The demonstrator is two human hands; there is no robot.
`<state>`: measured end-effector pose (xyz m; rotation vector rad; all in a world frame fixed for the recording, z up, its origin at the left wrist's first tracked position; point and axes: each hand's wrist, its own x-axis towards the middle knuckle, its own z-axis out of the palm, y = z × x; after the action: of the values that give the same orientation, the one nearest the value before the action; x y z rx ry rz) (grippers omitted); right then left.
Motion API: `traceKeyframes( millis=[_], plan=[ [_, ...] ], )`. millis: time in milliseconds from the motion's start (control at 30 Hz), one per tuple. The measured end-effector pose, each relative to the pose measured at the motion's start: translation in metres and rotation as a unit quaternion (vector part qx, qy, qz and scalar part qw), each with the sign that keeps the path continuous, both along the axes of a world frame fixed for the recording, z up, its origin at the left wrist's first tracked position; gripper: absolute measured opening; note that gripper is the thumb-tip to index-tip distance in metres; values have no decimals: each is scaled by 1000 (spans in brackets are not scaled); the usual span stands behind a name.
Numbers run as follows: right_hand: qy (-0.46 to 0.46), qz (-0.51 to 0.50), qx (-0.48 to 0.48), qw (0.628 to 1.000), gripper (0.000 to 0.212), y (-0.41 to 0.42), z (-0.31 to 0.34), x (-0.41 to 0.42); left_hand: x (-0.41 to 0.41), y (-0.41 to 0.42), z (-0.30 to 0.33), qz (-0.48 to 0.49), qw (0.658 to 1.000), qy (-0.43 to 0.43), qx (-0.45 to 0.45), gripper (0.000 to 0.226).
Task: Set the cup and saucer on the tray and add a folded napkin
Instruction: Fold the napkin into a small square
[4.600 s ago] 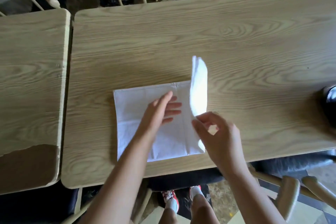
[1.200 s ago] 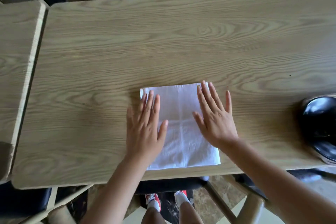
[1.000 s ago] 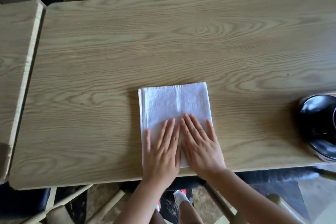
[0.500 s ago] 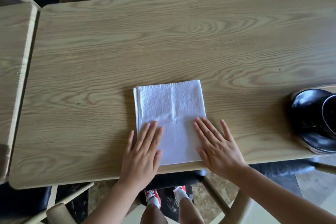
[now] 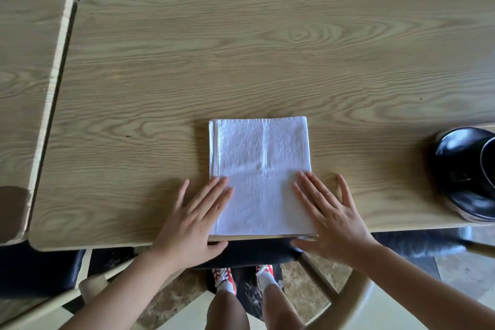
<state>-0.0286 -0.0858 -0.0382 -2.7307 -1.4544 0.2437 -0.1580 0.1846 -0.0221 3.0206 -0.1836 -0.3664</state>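
- I see the napkin (image 5: 261,174) lying flat and folded on the desk (image 5: 241,61), its near edge right at the desk's front lip, between my two hands.
- My left hand (image 5: 194,218) is spread, fingers splayed, its fingertips resting on the napkin's left near corner; the palm overhangs the desk edge.
- My right hand (image 5: 330,215) is also spread and flat, its inner fingers on the napkin's right near corner, outer fingers on bare wood. Neither hand pinches anything.
- Risk: the napkin sits so close to the lip that a slide toward me could tip it off onto the chair seat (image 5: 257,252) below.
- Risk: the left edge shows stacked layers slightly offset; I judge that lifting from one corner only could let the fold fall open.
- Risk: a right-hand sweep outward could knock the dark dishware.
- Hard to read: at the right border a glossy black saucer (image 5: 466,177) is cut off, and what I take for the cup (image 5: 488,158) shows only as a rim sliver.
- I cannot see any tray clearly; a pale strip under the saucer might be one.
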Motion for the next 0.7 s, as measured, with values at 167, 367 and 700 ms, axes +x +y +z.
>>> traceKeyframes(
  millis=[167, 367, 700],
  plan=[
    [-26, 27, 40, 998, 76, -11, -2, -9, -20, -5, -5, -19, 999, -27, -19, 103],
    [7, 11, 164, 986, 45, -16, 4, -8, -24, 5, 0, -3, 984, -106, -144, 51],
    [128, -211, 321, 914, 37, 7, 9, -19, -5, -8, -15, 228, 908, -204, -285, 45]
  ],
)
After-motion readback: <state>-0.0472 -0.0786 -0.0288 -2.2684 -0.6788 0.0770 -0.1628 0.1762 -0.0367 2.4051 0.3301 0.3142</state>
